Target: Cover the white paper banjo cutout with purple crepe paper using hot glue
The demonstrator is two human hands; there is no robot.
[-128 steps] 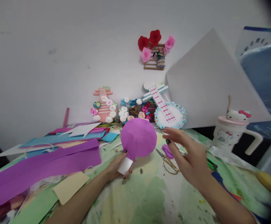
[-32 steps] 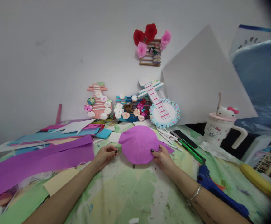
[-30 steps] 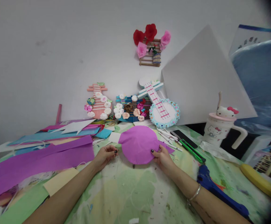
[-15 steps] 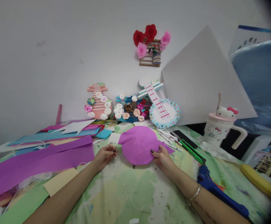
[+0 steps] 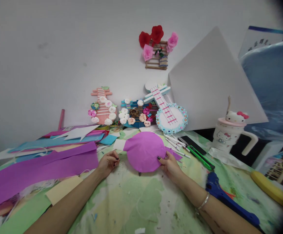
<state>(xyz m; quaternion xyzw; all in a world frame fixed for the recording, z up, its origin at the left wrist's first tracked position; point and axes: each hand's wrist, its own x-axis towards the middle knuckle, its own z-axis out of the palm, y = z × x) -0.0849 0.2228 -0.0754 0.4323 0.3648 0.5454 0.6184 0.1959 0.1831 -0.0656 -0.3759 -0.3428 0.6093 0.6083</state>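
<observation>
A round piece covered in purple paper [image 5: 145, 151] is held up in the middle, with a white tab [image 5: 119, 144] sticking out at its left. My right hand [image 5: 168, 164] grips its lower right edge, thumb on the front face. Behind that hand a pointed purple scrap [image 5: 174, 154] shows. Just left of the round piece, and apart from it, is my left hand [image 5: 109, 164] with its fingers curled together. Whatever may be between those fingertips is too small to make out.
Purple sheets [image 5: 65, 162] and coloured papers lie at left. White sticks [image 5: 174, 143], a black phone [image 5: 192, 144], a green cutter [image 5: 201, 157], a blue glue gun [image 5: 226, 198] and a lidded cup [image 5: 225, 135] are at right. Decorated instrument models [image 5: 172, 120] lean on the wall.
My left hand has drawn slightly left, away from the round purple piece. My right hand and the piece stay nearly where they were.
</observation>
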